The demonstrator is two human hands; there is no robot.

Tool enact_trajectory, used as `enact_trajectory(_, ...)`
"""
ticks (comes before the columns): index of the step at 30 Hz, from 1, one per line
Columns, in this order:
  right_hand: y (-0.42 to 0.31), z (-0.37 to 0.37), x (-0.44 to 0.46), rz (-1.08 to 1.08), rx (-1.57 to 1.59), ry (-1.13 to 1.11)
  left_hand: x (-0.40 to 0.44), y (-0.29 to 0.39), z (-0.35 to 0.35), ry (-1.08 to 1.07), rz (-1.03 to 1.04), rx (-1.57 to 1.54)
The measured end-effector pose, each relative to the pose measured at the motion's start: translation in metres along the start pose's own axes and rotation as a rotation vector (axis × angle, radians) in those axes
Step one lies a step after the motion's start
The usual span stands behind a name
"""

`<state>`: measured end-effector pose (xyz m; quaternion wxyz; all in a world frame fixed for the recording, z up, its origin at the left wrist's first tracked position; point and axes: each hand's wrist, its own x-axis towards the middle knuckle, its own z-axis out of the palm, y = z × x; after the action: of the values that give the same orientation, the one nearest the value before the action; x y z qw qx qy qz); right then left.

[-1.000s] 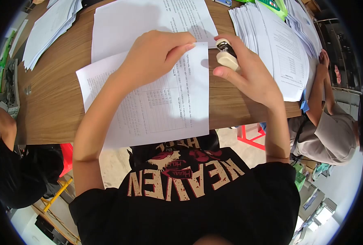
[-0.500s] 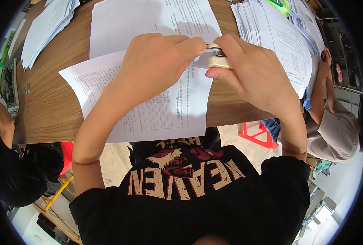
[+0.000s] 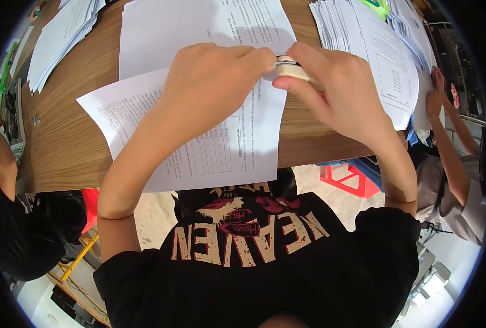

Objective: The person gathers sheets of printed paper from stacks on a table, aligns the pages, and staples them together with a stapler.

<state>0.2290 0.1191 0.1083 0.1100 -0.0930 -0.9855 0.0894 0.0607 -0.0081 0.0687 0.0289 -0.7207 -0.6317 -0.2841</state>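
My left hand (image 3: 213, 82) is closed on the top edge of some printed sheets (image 3: 248, 147), whose lower part hangs past the table's front edge. How many sheets it pinches I cannot tell. In my right hand (image 3: 341, 90) is a small cream stapler (image 3: 297, 72), thumb below and fingers above. Its jaws are pressed together at the paper's corner, right beside my left fingertips. The fingers partly cover the corner. Behind my hands another printed paper (image 3: 161, 38) lies flat on the wooden table (image 3: 62, 131).
Paper stacks lie at the left (image 3: 62, 46) and right (image 3: 390, 71), with a green object (image 3: 379, 7) on the right one. Small metal bits (image 3: 35, 118) sit at the table's left. Co-workers' hands show at both sides. A red stool (image 3: 352, 183) stands below the table.
My right hand has squeezed the stapler, so the gap between its jaws has closed on the paper. The co-worker at the right has shifted their arms. My left hand is nearly still.
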Motion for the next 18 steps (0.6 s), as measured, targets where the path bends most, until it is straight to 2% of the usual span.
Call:
enact_trajectory(3, 0.001, 0.001, 0.000, 0.070, 0.017, -0.106, 0.001, -0.004, 0.007, -0.021, -0.014, 0.001)
enact_trajectory(9, 0.018, 0.010, -0.029, 0.183, 0.144, -0.090, 0.004, -0.015, 0.011, -0.027, -0.088, -0.071)
enact_trajectory(12, 0.023, 0.043, -0.053, 0.249, 0.056, -0.023, 0.003, -0.017, 0.007, -0.046, -0.099, -0.077)
enact_trajectory(13, 0.023, 0.050, -0.057, 0.248, 0.056, -0.018, 0.003, -0.018, 0.007, -0.045, -0.096, -0.074)
enact_trajectory(15, 0.023, 0.056, -0.062, 0.102, -0.207, -0.018, 0.003, -0.019, 0.005, -0.019, -0.082, -0.101)
enact_trajectory(16, 0.021, 0.053, -0.059, 0.100, -0.208, -0.013, 0.003, -0.018, 0.002, -0.017, -0.080, -0.096)
enact_trajectory(18, 0.016, 0.039, -0.045, 0.040, -0.062, 0.140, 0.005, -0.015, -0.004, -0.045, -0.086, -0.126)
